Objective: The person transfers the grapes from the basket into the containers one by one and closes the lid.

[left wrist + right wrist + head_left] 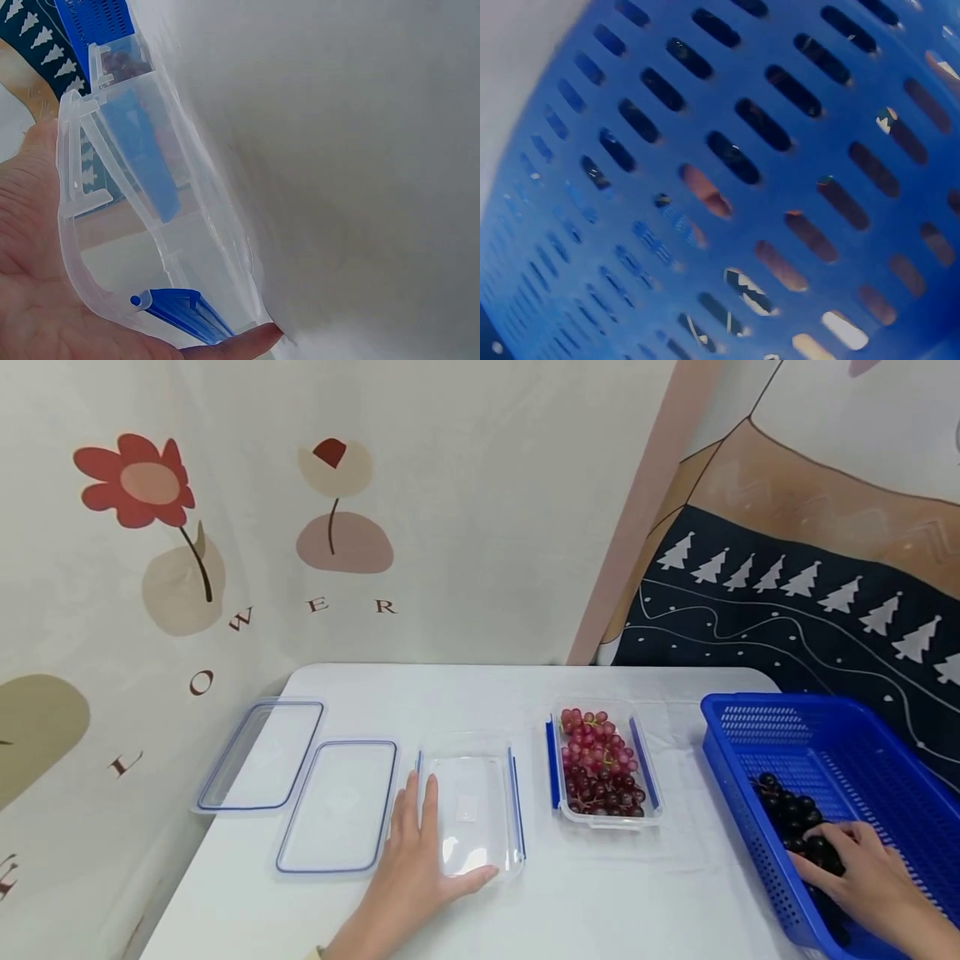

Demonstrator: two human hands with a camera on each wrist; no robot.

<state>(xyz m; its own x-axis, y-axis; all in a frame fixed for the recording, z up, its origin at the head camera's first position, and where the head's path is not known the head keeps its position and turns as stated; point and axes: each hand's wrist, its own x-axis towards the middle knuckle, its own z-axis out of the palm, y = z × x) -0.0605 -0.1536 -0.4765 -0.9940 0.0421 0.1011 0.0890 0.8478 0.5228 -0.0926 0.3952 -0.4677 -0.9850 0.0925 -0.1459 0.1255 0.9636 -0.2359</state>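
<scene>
My left hand [412, 872] rests at the near left of a clear plastic container [472, 814] with blue side clips. Its fingers lie straight along the left side, and the thumb reaches across the near end. In the left wrist view the palm is against the container wall [112, 247], beside a lowered blue clip [180, 311]. Inside the blue basket [750, 860] at the right, my right hand [870, 877] grips a bunch of black grapes [795, 814] between thumb and fingers. The right wrist view shows mostly the slotted basket wall [727, 142], with the hand largely hidden.
A second container [652, 814] holds red grapes [600, 747] and darker grapes [603, 793]. Two clear lids with blue seals, a far lid [262, 756] and a nearer lid [337, 806], lie left of the containers on the white table [600, 893]. A printed curtain [487, 527] hangs behind.
</scene>
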